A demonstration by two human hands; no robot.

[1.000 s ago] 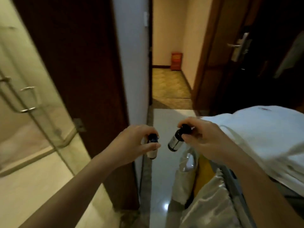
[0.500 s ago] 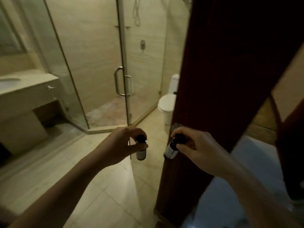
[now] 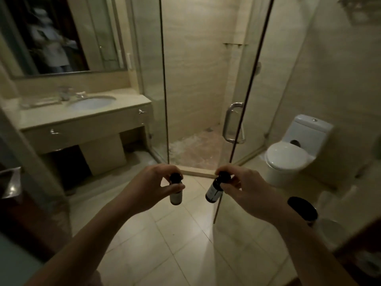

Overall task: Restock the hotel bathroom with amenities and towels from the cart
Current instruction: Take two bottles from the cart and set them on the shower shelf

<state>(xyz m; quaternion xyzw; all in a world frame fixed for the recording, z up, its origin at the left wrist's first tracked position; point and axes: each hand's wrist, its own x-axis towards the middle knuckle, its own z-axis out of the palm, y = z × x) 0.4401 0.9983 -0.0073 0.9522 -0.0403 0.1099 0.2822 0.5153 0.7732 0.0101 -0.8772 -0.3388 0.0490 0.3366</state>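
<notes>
I hold two small amenity bottles with dark caps out in front of me above the tiled floor. My left hand (image 3: pixel 149 186) pinches the left bottle (image 3: pixel 176 196) just under its cap, and it hangs upright. My right hand (image 3: pixel 245 187) pinches the right bottle (image 3: pixel 214 190) by its cap, and its lower end tilts to the left. The two bottles are a short way apart. The vanity counter (image 3: pixel 123 103) with its sink (image 3: pixel 92 102) stands at the left.
A glass shower enclosure with a door handle (image 3: pixel 232 122) fills the middle, its near glass edge (image 3: pixel 237 141) just behind my right hand. A white toilet (image 3: pixel 292 153) stands at the right, a dark round bin (image 3: pixel 302 210) in front of it. A mirror (image 3: pixel 61 34) hangs over the sink.
The view has swung left from the cart and corridor, past the dark door, into the bathroom. Both hands have kept their hold on the bottles.
</notes>
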